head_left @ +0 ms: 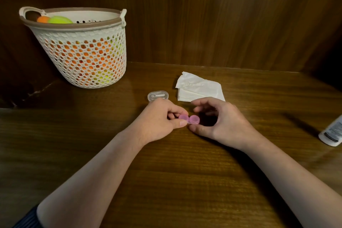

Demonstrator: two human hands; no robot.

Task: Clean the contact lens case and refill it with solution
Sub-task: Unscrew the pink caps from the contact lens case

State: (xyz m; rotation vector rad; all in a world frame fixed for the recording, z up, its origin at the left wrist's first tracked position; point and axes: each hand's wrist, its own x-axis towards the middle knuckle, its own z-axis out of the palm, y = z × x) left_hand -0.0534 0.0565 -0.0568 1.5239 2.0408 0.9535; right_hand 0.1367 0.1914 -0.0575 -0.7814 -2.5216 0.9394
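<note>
Left grip (162, 116) on pink case (188, 119)

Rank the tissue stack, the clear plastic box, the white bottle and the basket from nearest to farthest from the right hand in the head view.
From the right hand:
1. Tissue stack, just beyond its fingers.
2. Clear plastic box, beyond the left hand's knuckles.
3. White bottle, at the right edge of the table.
4. Basket, far left at the back.
</note>
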